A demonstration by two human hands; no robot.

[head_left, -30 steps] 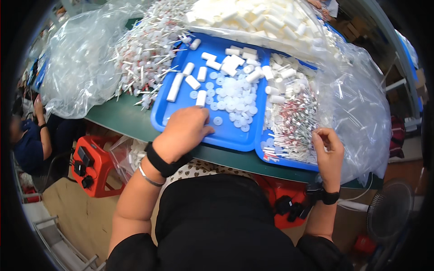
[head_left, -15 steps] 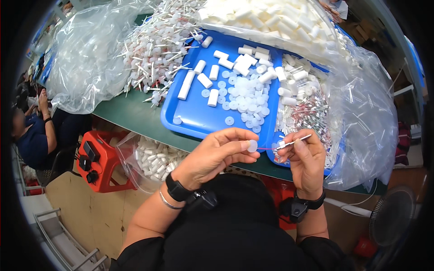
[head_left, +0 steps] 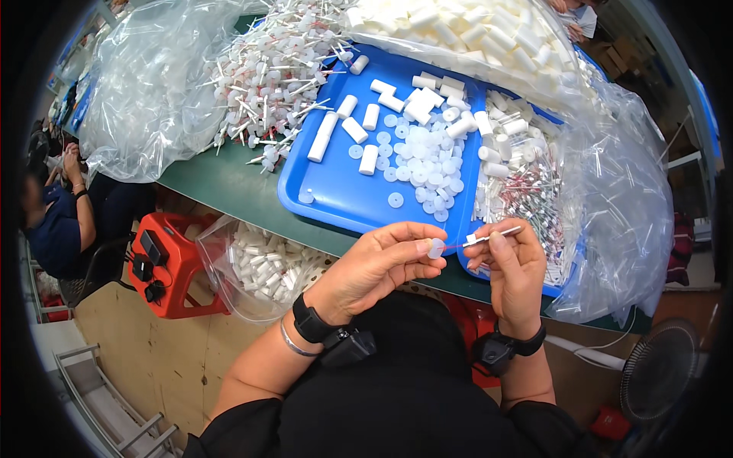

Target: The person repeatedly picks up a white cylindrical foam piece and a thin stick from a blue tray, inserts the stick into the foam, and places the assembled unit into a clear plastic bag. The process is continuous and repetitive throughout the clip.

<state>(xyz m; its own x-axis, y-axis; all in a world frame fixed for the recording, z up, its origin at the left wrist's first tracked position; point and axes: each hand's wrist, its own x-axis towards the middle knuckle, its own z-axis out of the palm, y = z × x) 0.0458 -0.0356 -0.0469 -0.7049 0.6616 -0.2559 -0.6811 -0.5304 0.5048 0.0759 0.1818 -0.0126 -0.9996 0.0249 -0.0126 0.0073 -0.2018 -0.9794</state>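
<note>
Left hand [head_left: 374,267]: a small translucent white disc [head_left: 436,248] is pinched between thumb and fingertips, just in front of the blue tray [head_left: 336,195].
Right hand [head_left: 515,271]: a thin white stick [head_left: 492,235] is pinched between thumb and forefinger, its tip pointed at the disc.
Tray: loose discs and white tubes [head_left: 370,159] are held in it.
Table [head_left: 221,183]: green, with plastic bags.

Single head-worn fisheye looks steeply down, close over the blue tray [head_left: 343,195].
</note>
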